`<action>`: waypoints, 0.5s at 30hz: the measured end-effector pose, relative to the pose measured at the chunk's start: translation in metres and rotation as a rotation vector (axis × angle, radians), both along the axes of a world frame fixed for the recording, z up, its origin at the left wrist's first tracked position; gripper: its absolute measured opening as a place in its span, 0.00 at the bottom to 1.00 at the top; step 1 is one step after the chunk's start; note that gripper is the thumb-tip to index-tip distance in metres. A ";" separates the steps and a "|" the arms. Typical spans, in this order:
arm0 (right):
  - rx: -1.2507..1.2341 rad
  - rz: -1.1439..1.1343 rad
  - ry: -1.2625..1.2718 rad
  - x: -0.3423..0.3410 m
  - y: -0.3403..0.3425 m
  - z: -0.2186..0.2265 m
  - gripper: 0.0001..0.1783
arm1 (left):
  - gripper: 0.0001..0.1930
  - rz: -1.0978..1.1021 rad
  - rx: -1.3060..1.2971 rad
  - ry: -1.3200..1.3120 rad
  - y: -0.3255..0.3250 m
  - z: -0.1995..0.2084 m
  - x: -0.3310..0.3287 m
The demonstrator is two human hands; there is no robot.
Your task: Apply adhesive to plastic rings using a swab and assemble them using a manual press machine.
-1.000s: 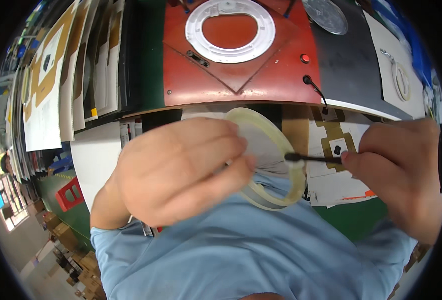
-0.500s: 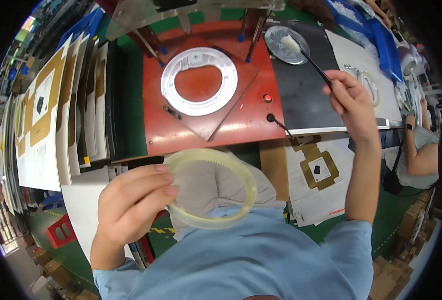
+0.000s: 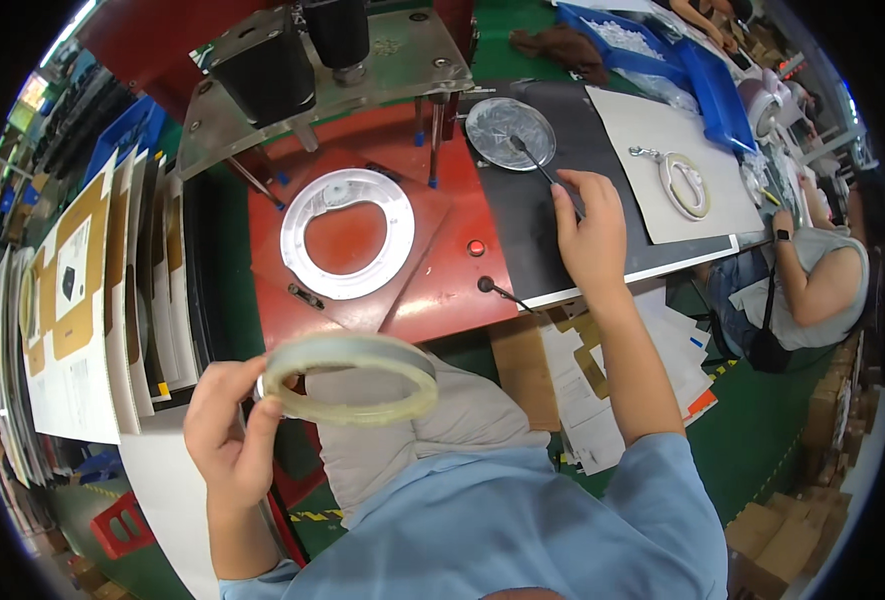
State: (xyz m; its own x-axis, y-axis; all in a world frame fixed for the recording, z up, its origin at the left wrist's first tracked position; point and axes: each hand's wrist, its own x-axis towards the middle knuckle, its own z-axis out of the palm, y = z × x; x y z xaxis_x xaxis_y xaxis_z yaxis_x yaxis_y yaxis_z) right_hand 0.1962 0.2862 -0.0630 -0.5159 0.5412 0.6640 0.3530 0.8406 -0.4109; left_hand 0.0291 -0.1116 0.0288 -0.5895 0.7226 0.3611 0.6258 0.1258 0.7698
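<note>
Between your left thumb and fingers sits the pale yellow ring [image 3: 362, 412], pinched at its left side by your left hand [image 3: 227, 430] and held tilted, with a grey band along its far wall; the rest of it reaches out to the right of that grip, over your lap. Up and to the right of it, your right hand [image 3: 594, 228] is closed narrowly around a thin dark stick [image 3: 537, 165]. Ahead of that right grip and a little left, the stick's dark end lies over a round shallow dish [image 3: 487, 122] smeared with something whitish; you cannot tell from this angle whether it touches the surface. Beneath your right hand runs a dark mat [image 3: 522, 215]; to its right, on a pale sheet [image 3: 732, 205], lies a second ring [image 3: 700, 205] with a chain near it. To the left of your right grip, and beyond your left one, a white ring [image 3: 401, 240] rests flat on a red plate [image 3: 442, 300], with a red button [image 3: 476, 248] nearer your right hand. Well left of your left grip, cardboard panels [image 3: 112, 260] stand upright in a row.
</note>
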 end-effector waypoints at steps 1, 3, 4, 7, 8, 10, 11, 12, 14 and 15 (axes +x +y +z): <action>0.000 0.004 0.002 -0.004 -0.011 0.014 0.08 | 0.14 0.012 -0.008 -0.094 0.004 0.000 0.000; -0.181 0.141 0.198 -0.013 -0.045 0.040 0.06 | 0.15 0.108 0.104 -0.356 0.019 -0.006 0.005; -0.178 0.208 0.230 -0.018 -0.064 0.052 0.06 | 0.16 0.101 0.098 -0.438 0.024 -0.007 0.002; -0.076 0.555 0.198 -0.025 -0.108 0.082 0.09 | 0.13 0.112 0.166 -0.502 0.045 -0.021 -0.007; -0.079 0.629 0.149 -0.032 -0.119 0.087 0.11 | 0.12 0.113 0.202 -0.494 0.059 -0.028 -0.009; -0.132 0.768 0.025 -0.049 -0.141 0.090 0.16 | 0.12 0.108 0.262 -0.558 0.072 -0.027 -0.010; -0.137 0.787 0.022 -0.054 -0.147 0.089 0.16 | 0.12 0.117 0.259 -0.562 0.079 -0.030 -0.012; -0.121 0.759 -0.018 -0.061 -0.149 0.085 0.18 | 0.12 0.124 0.296 -0.575 0.086 -0.032 -0.012; -0.088 0.718 -0.070 -0.072 -0.150 0.081 0.21 | 0.12 0.164 0.317 -0.623 0.096 -0.032 -0.012; -0.059 0.713 -0.102 -0.076 -0.149 0.082 0.20 | 0.12 0.174 0.360 -0.600 0.099 -0.035 -0.013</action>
State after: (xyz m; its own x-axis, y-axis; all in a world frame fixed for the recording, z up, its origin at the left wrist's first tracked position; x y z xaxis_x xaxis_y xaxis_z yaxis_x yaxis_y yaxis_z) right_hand 0.1200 0.1375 0.0187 -0.8151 0.0836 0.5733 -0.2337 0.8581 -0.4573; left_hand 0.0161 -0.0124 -0.0060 -0.8568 0.4973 0.1368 0.0758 -0.1409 0.9871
